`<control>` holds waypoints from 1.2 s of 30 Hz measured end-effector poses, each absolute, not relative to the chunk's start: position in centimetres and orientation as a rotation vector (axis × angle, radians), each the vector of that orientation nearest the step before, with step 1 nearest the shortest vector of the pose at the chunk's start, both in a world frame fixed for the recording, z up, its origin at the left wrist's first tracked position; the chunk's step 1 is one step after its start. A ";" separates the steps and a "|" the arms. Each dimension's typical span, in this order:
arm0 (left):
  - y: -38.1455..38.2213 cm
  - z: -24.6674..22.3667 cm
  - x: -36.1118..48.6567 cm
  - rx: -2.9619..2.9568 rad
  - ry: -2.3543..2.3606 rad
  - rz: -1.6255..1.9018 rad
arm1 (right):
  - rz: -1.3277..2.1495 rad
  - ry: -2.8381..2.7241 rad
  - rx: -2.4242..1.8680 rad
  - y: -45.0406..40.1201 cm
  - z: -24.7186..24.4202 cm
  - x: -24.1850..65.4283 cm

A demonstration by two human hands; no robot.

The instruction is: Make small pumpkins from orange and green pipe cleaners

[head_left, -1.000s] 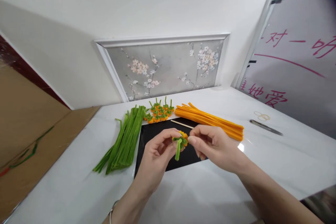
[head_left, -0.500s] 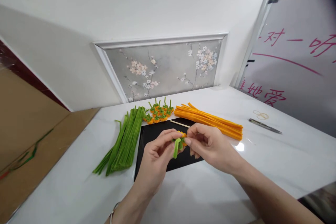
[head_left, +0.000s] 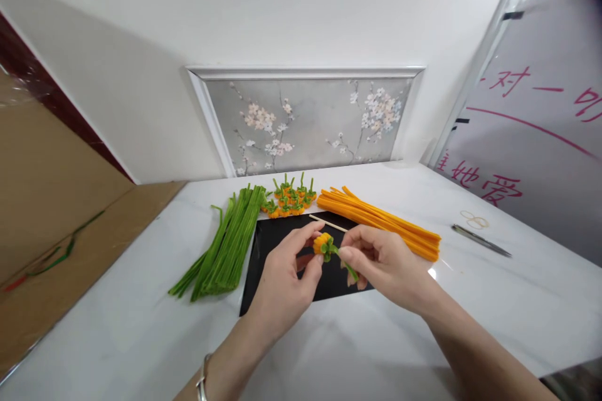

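Between my hands, above a black mat [head_left: 270,255], is a small pipe-cleaner pumpkin [head_left: 322,242] with an orange ribbed body, green leaves and a green stem. My left hand [head_left: 294,269] pinches its orange body between thumb and fingers. The green stem is pinched in my right hand [head_left: 376,260], its free end poking out below the fingers. Behind the mat stand several finished-looking orange and green pumpkins [head_left: 289,199] in a cluster. A thin wooden stick [head_left: 327,222] lies across the mat's far edge, partly behind my right hand.
Green pipe cleaners [head_left: 230,250] lie bundled at the left, orange pipe cleaners [head_left: 380,219] at the right. Farther right are tweezers [head_left: 480,240] and rubber bands [head_left: 474,219]. A cardboard box [head_left: 61,232] borders the white table [head_left: 498,301] on the left; a wall panel rises behind.
The pumpkin has turned so its orange body faces left and its stem points right and down. My right hand has come onto the stem; the camera view has shifted slightly.
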State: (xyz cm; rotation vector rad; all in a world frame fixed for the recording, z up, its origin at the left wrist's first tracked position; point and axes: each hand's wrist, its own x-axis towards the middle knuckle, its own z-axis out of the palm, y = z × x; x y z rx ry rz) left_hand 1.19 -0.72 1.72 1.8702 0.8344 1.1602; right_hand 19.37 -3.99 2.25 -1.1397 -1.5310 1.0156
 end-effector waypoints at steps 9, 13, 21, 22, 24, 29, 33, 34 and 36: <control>-0.7 2.8 0.8 2.209 0.817 1.353 | 1.078 -1.492 -1.167 -3.1 1.7 18.3; 0.0 2.9 0.3 1.989 0.799 1.510 | 1.226 -1.220 -1.051 -2.8 1.5 18.0; -0.7 1.9 0.9 1.795 0.687 1.224 | 1.464 -1.057 -0.811 -3.2 0.9 17.7; -0.9 1.8 1.0 1.794 0.675 1.243 | 1.440 -1.079 -0.813 -3.3 0.9 17.6; -1.1 1.8 1.2 1.811 0.662 1.285 | 1.404 -1.120 -0.821 -3.4 0.9 17.5; -0.8 2.1 1.0 1.921 0.788 1.338 | 1.544 -1.080 -0.794 -3.4 1.0 17.5; -0.5 1.9 0.9 1.988 0.929 1.318 | 1.634 -1.032 -0.793 -3.5 1.0 17.6; -0.5 1.7 1.0 1.997 0.932 1.318 | 1.625 -1.043 -0.795 -3.5 1.0 17.6; -0.4 1.6 1.0 1.993 0.897 1.318 | 1.576 -1.094 -0.805 -3.6 1.0 17.6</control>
